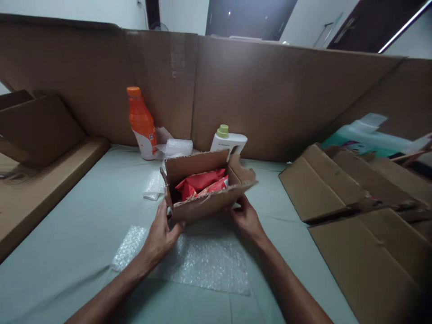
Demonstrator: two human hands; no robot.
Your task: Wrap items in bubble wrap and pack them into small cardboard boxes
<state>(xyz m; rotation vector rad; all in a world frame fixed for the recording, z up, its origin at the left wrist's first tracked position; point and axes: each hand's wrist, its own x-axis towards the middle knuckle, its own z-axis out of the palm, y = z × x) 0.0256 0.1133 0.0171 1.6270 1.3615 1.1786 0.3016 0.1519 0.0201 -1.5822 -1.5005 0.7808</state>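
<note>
Between my two hands is an open cardboard box, tilted a little, its top flaps standing up. Red shiny packets lie inside it. My left hand grips the box's left front corner, thumb on the front wall. My right hand holds the lower right end, with some fingertips hidden beneath the box. Under and in front of the box, a sheet of bubble wrap lies flat on the pale green cloth.
An orange bottle and a white bottle with a green cap stand at the back, near folded bubble wrap. Cardboard boxes and a container of green liquid are at right. Another box sits left. A cardboard wall closes the back.
</note>
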